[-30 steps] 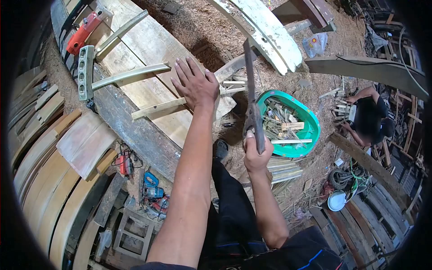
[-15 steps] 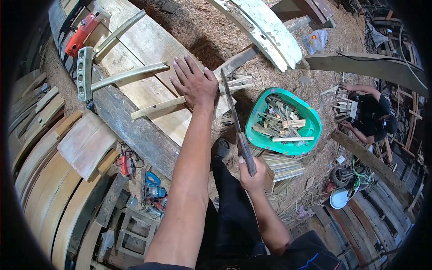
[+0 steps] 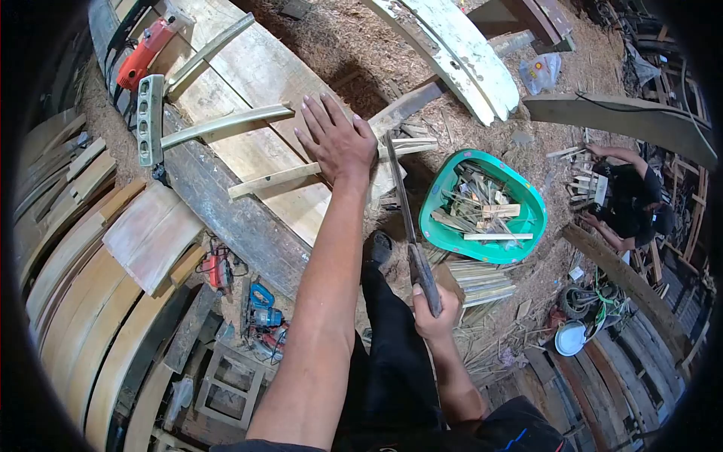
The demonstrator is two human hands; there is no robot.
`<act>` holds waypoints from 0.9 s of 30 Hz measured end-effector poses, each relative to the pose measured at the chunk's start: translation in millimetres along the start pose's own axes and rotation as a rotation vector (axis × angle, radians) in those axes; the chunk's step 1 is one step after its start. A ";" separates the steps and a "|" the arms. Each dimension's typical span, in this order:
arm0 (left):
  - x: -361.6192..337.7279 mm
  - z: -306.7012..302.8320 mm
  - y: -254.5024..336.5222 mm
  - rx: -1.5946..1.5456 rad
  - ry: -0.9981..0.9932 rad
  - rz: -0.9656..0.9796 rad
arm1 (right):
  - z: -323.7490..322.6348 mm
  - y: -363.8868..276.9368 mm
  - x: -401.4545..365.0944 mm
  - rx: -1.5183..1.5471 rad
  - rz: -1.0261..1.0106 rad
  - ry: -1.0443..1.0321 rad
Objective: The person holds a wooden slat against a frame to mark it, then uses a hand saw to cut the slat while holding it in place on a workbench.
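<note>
My left hand [image 3: 343, 147] lies flat with fingers spread over a narrow wooden strip [image 3: 279, 179], pressing against the plank-topped bench [image 3: 301, 75]. The strip's far end sticks out to the right of that hand. Wrapped round the dark handle of a long, straight-bladed machete [image 3: 403, 192] is my right hand [image 3: 437, 310]. Its blade points away from me, and near the tip it crosses the strip just right of my left hand. More strips [image 3: 226, 125] lie across the bench, their left ends by a grey metal bar with holes [image 3: 150, 120].
A green tub [image 3: 429, 226] of wood offcuts stands right of the machete, with stacked strips [image 3: 486, 285] below it. Red [image 3: 147, 53] and blue [image 3: 263, 309] power tools lie at left. Curved boards [image 3: 98, 301] fill the lower left. Another person [image 3: 629, 188] sits at far right.
The view has shifted slightly, so the scene sits further right. My right hand and the machete have drawn a little back toward me; my left hand stays on the strip.
</note>
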State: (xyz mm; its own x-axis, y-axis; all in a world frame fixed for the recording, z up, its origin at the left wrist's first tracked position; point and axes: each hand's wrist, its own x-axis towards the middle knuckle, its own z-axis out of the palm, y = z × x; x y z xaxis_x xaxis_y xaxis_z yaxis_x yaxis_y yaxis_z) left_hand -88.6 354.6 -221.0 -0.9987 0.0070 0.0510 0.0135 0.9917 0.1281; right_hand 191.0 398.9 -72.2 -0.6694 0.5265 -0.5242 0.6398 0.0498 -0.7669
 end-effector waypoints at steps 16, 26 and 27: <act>2.1 -5.9 1.5 -0.034 -0.025 -0.004 | 44.6 -25.1 63.2 0.318 0.147 0.095; 0.0 -5.5 1.1 -0.017 -0.043 -0.011 | 39.0 -30.8 58.4 -0.034 -0.085 0.075; -1.6 -5.0 1.9 -0.023 -0.036 -0.007 | 39.8 -34.4 59.8 -0.010 -0.101 0.079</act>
State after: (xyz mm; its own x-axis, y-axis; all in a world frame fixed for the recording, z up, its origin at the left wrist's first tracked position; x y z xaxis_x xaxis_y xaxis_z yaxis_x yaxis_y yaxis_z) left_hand -86.7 355.8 -215.9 -0.9999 0.0052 0.0139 0.0072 0.9885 0.1514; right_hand 113.9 394.9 -91.9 -0.6989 0.5835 -0.4135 0.5746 0.1141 -0.8104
